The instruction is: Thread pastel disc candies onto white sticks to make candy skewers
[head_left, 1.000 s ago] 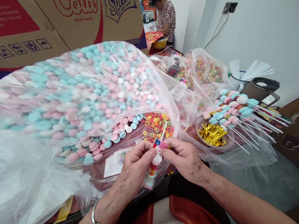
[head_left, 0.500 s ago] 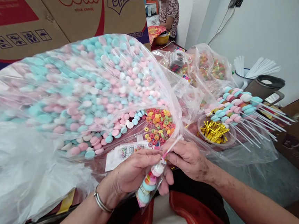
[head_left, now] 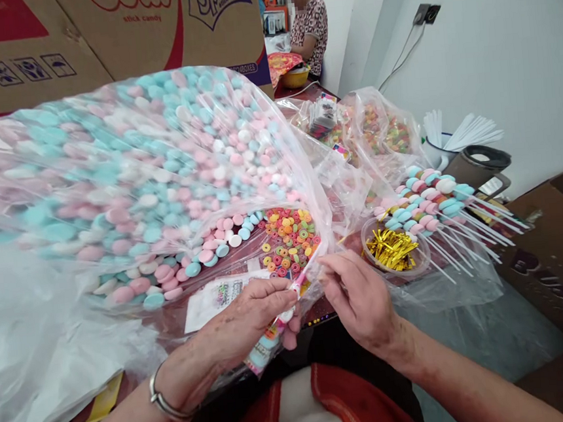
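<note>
One wrapped candy stick [head_left: 265, 349] sits gripped between the left fingers [head_left: 275, 301].

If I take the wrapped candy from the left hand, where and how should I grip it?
Pinch the white stick of the wrapped candy, probably best from the right, where the right hand is. The stick juts up and right past the left hand. The candy end, angled down toward the body, is bulkier and wrapped, so likely a poorer hold.
</note>
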`<state>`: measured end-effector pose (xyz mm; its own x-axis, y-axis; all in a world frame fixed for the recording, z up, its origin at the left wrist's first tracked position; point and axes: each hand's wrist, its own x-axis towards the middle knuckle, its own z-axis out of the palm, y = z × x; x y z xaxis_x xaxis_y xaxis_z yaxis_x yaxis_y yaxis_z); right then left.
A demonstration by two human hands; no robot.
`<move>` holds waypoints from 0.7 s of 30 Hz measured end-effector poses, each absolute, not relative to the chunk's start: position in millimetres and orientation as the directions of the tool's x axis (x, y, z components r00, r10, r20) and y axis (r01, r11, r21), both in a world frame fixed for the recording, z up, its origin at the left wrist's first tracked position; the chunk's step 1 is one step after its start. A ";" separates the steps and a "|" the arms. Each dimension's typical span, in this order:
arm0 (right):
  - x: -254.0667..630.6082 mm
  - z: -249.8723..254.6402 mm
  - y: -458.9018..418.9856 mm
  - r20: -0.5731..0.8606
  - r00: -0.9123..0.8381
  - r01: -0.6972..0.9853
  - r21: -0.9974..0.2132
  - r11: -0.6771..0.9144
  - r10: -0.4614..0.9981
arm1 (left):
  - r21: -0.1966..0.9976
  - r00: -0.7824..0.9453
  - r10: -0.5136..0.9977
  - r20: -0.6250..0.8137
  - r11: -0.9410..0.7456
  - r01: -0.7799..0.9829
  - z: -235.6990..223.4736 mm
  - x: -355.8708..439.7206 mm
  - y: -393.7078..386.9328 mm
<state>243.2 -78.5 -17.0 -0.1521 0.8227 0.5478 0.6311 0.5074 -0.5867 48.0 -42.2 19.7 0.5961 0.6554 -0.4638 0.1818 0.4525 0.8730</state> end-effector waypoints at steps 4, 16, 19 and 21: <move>248.3 -13.5 -82.5 0.610 -0.532 0.703 -0.068 0.708 0.587 | 0.807 0.652 0.566 -0.504 0.579 0.121 13.1 47.6 -42.3; 251.7 0.7 -78.3 0.324 -0.654 0.653 -0.215 0.727 0.683 | 0.739 0.676 0.732 0.092 -0.505 0.447 7.8 54.6 -54.2; 260.7 15.4 -78.3 0.257 -0.651 0.633 -0.335 0.698 0.714 | 0.575 0.743 0.592 0.313 -0.741 0.348 6.6 54.0 -56.3; 276.4 25.1 -73.2 0.287 -0.625 0.628 -0.367 0.686 0.726 | 0.568 0.700 0.620 0.354 -0.737 0.366 8.2 53.4 -55.4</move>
<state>276.4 -73.2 25.1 -0.6254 0.7258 0.2866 0.6281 0.6862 -0.3669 53.4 -55.4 8.2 0.6997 0.6204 0.3544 0.3659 -0.7371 0.5681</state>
